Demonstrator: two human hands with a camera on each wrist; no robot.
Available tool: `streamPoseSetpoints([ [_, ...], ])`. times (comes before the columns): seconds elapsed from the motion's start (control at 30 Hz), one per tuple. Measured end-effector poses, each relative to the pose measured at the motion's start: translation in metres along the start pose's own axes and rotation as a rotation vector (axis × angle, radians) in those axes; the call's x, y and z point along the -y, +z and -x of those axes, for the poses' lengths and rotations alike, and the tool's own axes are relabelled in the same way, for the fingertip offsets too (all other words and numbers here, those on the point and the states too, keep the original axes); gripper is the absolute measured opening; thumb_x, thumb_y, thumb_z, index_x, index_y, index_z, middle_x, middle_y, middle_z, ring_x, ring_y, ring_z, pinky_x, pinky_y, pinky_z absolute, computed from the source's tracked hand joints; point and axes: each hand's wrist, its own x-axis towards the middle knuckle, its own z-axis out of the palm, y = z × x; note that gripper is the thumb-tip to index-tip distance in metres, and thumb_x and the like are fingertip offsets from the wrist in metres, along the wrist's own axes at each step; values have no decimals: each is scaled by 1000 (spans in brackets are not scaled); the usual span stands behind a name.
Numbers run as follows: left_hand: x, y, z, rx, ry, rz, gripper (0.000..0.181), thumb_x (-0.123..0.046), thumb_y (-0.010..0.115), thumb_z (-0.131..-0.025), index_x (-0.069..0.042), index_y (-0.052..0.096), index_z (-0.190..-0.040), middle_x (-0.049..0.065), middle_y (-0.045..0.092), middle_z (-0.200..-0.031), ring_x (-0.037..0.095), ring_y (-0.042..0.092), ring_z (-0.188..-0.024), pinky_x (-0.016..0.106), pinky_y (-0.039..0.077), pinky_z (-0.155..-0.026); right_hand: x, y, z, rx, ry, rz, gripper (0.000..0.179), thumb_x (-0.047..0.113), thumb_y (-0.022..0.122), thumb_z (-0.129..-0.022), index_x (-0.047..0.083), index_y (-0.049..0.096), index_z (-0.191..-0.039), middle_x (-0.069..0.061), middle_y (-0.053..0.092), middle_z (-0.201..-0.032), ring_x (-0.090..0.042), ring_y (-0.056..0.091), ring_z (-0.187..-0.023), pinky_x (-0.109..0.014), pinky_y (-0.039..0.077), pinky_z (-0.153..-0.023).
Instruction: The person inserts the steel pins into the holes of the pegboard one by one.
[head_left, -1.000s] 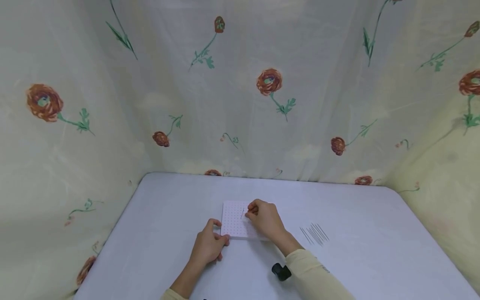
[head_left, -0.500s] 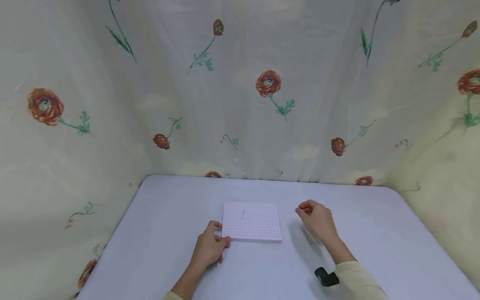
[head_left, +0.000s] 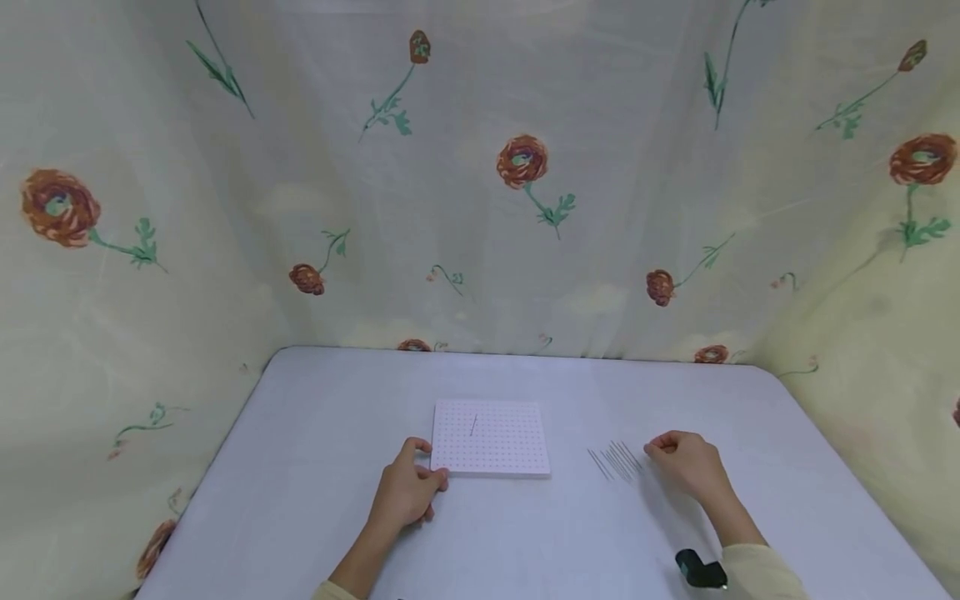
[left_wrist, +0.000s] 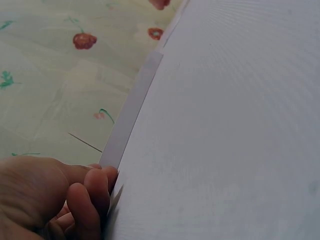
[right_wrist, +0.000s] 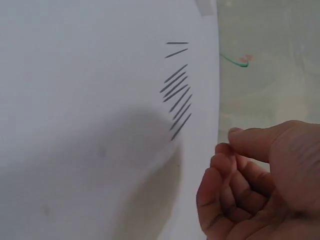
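A white square pegboard [head_left: 510, 446] with rows of small holes lies flat on the table. One thin dark needle-like pin [head_left: 473, 425] stands up from its left half; the left wrist view shows this pin [left_wrist: 85, 142] rising past the board's edge [left_wrist: 132, 110]. My left hand [head_left: 405, 492] grips the board's near left corner, thumb on the front side and a finger on the left side. To the right of the board, several loose pins [right_wrist: 179, 99] lie slanted in a row. At their right end hovers my right hand [head_left: 686, 462], fingers loosely curled, with nothing visible between thumb and forefinger.
The white table [head_left: 337, 417] has rounded far corners and backs onto a flower-patterned curtain [head_left: 600, 208], which also hangs along both sides. A black device [head_left: 701, 571] sits at my right wrist.
My right hand has gone from over the board to the right, past the row of pins, and lowered beside it. The left hand keeps hold of the board's corner; the standing pin stays put.
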Motion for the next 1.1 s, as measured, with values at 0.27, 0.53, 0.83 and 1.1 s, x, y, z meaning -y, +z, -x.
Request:
streamPoseSetpoints([
  [0.27,3,0,0,14,-8,10,45,-17,71,-96,-8,47,-132,-1,72,-77,14,56,-41,23,44,-39,-14,16,1,45,-12,118,20,20,69,-91,1,73,-89,-10,70,-83,-23,60,-76,-38,48,-67],
  [0.53,6,1,0,14,-4,10,46,-17,71,-95,-8,47,-133,-2,71,-76,14,56,-40,23,44,-39,-4,21,4,28,-37,169,16,13,66,-89,0,72,-83,-7,68,-73,-21,57,-67,-32,45,-59],
  [0.83,5,0,-1,12,-14,15,44,-17,71,-96,-9,48,-132,-2,71,-76,13,56,-40,23,44,-38,0,24,1,67,-14,196,15,13,64,-85,-1,70,-83,-8,67,-73,-21,57,-66,-31,44,-57],
  [1.1,3,1,-2,6,3,15,44,-17,71,-95,-8,48,-132,-2,71,-76,13,56,-40,22,44,-38,0,23,0,88,-26,204,18,17,62,-87,4,65,-75,-6,60,-68,-19,54,-63,-29,39,-56],
])
